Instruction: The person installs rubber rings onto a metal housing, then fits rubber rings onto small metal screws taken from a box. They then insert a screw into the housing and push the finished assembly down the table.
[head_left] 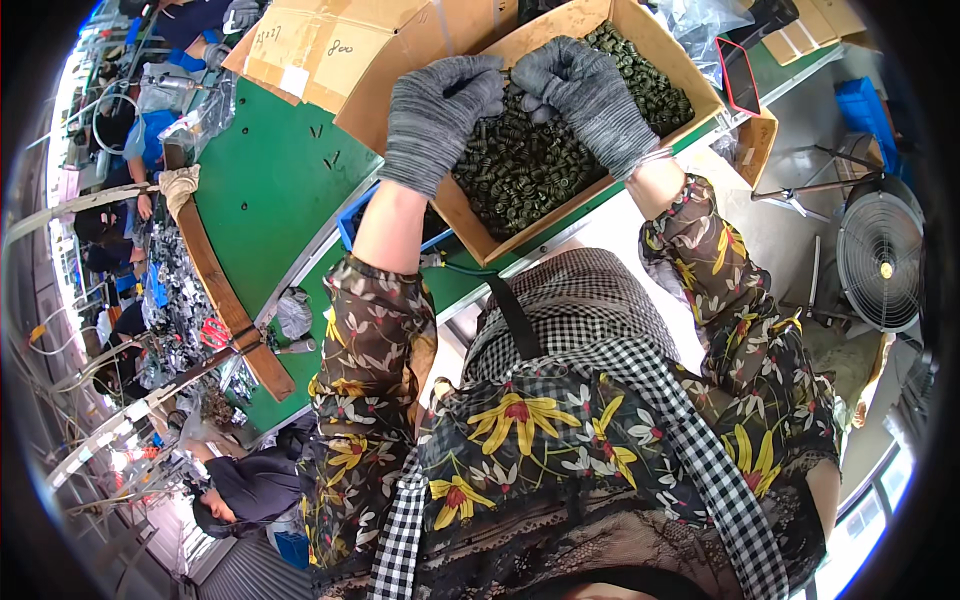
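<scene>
While gloved hands (510,90) meet, springs (530,165) fill carton (470,225).

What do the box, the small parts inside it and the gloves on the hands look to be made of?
The box looks like plain brown corrugated cardboard, matte, with folded flaps. The small parts seem to be dark coiled metal springs with a dull greenish sheen, though too small to be sure. The gloves on the left hand and right hand look like grey knitted fabric, ribbed and heathered.
</scene>
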